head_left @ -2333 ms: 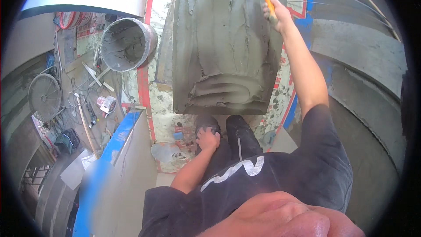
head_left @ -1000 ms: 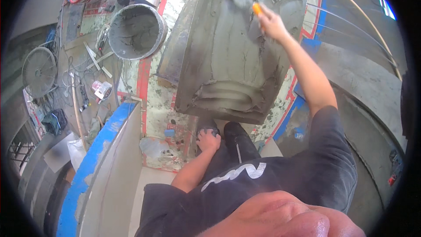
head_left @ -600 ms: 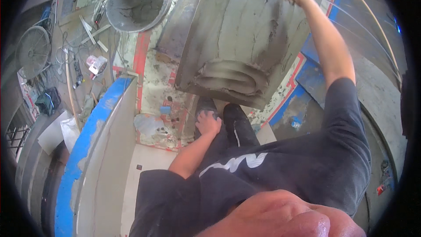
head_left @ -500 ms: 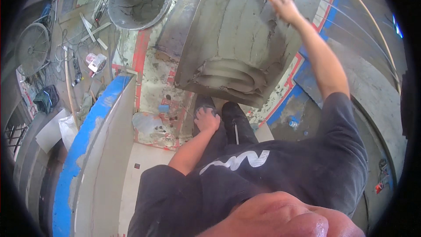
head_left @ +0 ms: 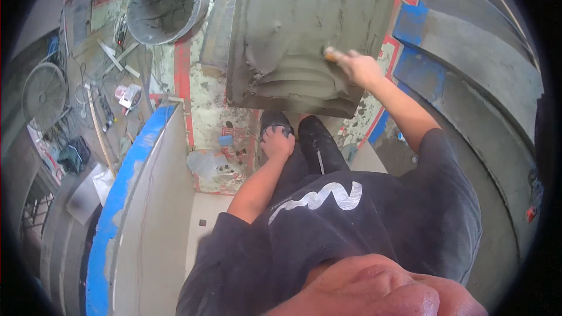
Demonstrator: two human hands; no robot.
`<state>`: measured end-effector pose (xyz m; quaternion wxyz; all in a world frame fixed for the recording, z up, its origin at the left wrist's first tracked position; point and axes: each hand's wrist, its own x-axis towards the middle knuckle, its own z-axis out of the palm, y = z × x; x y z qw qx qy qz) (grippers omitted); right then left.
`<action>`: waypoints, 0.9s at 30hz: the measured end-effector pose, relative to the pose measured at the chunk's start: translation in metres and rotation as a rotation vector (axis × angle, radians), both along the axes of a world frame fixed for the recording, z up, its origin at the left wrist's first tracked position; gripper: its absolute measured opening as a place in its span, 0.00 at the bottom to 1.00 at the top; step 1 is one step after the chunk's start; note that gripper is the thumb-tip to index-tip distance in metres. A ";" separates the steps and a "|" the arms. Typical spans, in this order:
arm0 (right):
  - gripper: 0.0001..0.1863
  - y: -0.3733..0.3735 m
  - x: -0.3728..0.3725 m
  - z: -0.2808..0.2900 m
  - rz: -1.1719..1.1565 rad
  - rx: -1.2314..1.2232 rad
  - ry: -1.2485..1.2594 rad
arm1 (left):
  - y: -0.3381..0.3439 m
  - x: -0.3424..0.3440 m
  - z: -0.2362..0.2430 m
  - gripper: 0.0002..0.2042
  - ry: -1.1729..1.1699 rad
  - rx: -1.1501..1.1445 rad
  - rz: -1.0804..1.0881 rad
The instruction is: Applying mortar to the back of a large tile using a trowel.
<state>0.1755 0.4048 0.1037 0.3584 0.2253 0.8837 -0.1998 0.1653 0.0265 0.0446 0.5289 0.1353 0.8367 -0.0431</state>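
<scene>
A board-like slab or panel (head_left: 304, 23) coated with wet grey mortar lies in front of me, with curved ridges in the mortar at its near end. My right hand (head_left: 360, 70) is closed round the orange handle of a trowel (head_left: 332, 54), over the right side of the mortar. The trowel's blade is hard to make out against the grey coat. On my left knee rests my left hand (head_left: 278, 142), fingers spread over the dark trousers, holding nothing.
A bucket (head_left: 202, 9) of grey mortar stands at the far left of the panel. A low wall edged with blue tape (head_left: 126, 187) rises at my left. Beyond it lie cables, wood strips and a tape roll (head_left: 130, 98). Curved grey steps (head_left: 456, 105) run along the right.
My right hand has drawn the trowel toward me, from the panel's far part to its nearer ridges. My left hand stays on the knee. The view has shifted slightly.
</scene>
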 end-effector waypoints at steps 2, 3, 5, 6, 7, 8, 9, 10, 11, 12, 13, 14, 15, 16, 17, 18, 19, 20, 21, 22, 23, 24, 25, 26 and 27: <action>0.31 0.010 0.054 -0.015 -0.261 0.005 0.083 | 0.002 0.004 0.000 0.26 -0.008 0.020 -0.040; 0.31 0.017 0.073 -0.021 -0.493 -0.010 0.178 | 0.004 0.004 -0.002 0.26 -0.008 0.020 -0.054; 0.31 0.014 0.104 -0.007 -0.645 -0.190 0.328 | -0.003 0.007 -0.005 0.26 0.006 0.031 -0.061; 0.30 0.007 0.120 -0.001 -0.688 -0.151 0.284 | -0.007 0.009 -0.005 0.26 0.020 0.034 -0.053; 0.30 0.005 0.134 0.001 -0.731 -0.108 0.245 | -0.006 0.009 -0.005 0.26 0.023 0.047 -0.069; 0.26 -0.001 0.150 -0.005 -0.663 -0.070 0.461 | -0.005 0.010 -0.003 0.26 0.020 0.037 -0.080; 0.26 0.006 0.161 -0.018 -0.676 -0.059 0.470 | -0.002 0.009 -0.002 0.26 0.018 0.025 -0.089; 0.24 0.022 0.171 -0.037 -0.898 -0.106 0.380 | 0.002 0.007 -0.005 0.26 0.023 0.036 -0.111; 0.25 0.038 0.174 -0.055 -1.117 -0.164 0.283 | 0.004 0.006 -0.006 0.26 0.022 0.055 -0.108; 0.27 0.052 0.153 -0.059 -1.239 -0.208 0.329 | -0.004 0.009 -0.004 0.26 0.020 0.057 -0.099; 0.28 0.060 0.136 -0.060 -1.544 -0.422 0.333 | -0.011 0.011 0.000 0.26 0.020 0.039 -0.113; 0.30 0.068 0.123 -0.065 -1.846 -0.636 0.342 | -0.005 0.010 0.001 0.26 0.010 0.061 -0.143; 0.29 0.076 0.114 -0.081 -1.882 -0.696 0.426 | 0.005 0.007 -0.001 0.26 0.002 0.092 -0.174; 0.29 0.077 0.104 -0.101 -1.911 -0.762 0.506 | 0.008 0.008 -0.001 0.26 0.005 0.090 -0.189; 0.29 0.070 0.081 -0.118 -1.949 -0.927 0.509 | 0.007 0.009 0.001 0.26 0.008 0.103 -0.193; 0.28 0.048 0.046 -0.125 -1.906 -0.790 0.437 | 0.006 0.009 0.000 0.26 0.022 0.117 -0.189; 0.31 0.026 0.024 -0.131 -1.749 -0.581 0.407 | 0.009 0.009 -0.005 0.26 0.031 0.119 -0.196; 0.34 0.013 0.016 -0.141 -1.548 -0.436 0.377 | 0.010 0.009 -0.010 0.26 0.019 0.116 -0.194; 0.37 0.006 0.011 -0.145 -1.187 -0.245 0.385 | 0.002 0.009 -0.008 0.26 0.005 0.100 -0.187; 0.38 0.002 0.013 -0.134 -1.071 -0.180 0.375 | -0.001 0.008 -0.004 0.26 0.008 0.092 -0.187; 0.39 0.002 0.018 -0.117 -0.950 -0.105 0.374 | 0.004 0.004 -0.004 0.26 -0.001 0.062 -0.195; 0.40 -0.005 0.034 -0.103 -0.929 -0.039 0.325 | 0.010 0.002 -0.003 0.26 -0.015 0.036 -0.208; 0.41 -0.010 0.052 -0.091 -0.903 0.023 0.276 | 0.013 0.000 -0.002 0.26 -0.010 0.044 -0.204; 0.40 -0.005 0.072 -0.087 -0.871 -0.070 0.256 | 0.014 0.000 -0.004 0.27 -0.012 0.031 -0.217; 0.40 0.001 0.090 -0.085 -0.836 -0.165 0.230 | 0.015 0.000 -0.005 0.27 -0.018 0.015 -0.228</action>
